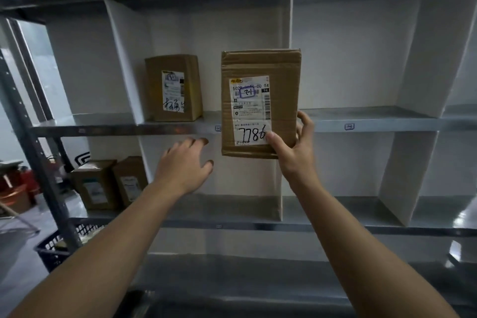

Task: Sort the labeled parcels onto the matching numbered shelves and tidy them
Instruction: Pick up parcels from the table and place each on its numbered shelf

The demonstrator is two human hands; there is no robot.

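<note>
Filling almost the whole view is a grey metal shelving unit [374, 121], its levels split into compartments by white dividers [124, 59]. A brown cardboard parcel [260, 104] is held upright in the air in front of the middle shelf's front edge, at the right side of the centre compartment, its lower part hanging below that edge. A second brown parcel [173, 88] stands upright on the same shelf at the compartment's left end, just beside the divider and well apart from the held one.

At the lower left, beside the unit's post, sits a dark mesh basket [55, 248]. On the shelf below, in the left compartment, two smaller boxes [94, 183] stand side by side.

The right hand [294, 152] grips the held parcel at its lower right corner, thumb pressed on the front and fingers curled round the right edge. The left hand [184, 165] is spread and holds nothing, just under the middle shelf's front edge, left of the parcel and clear of it.

The parcel's white label [251, 111] shows a handwritten 7786 and a blue-framed mark above. Small blue tags [349, 126] sit on the shelf's front edge, too blurred to read.
</note>
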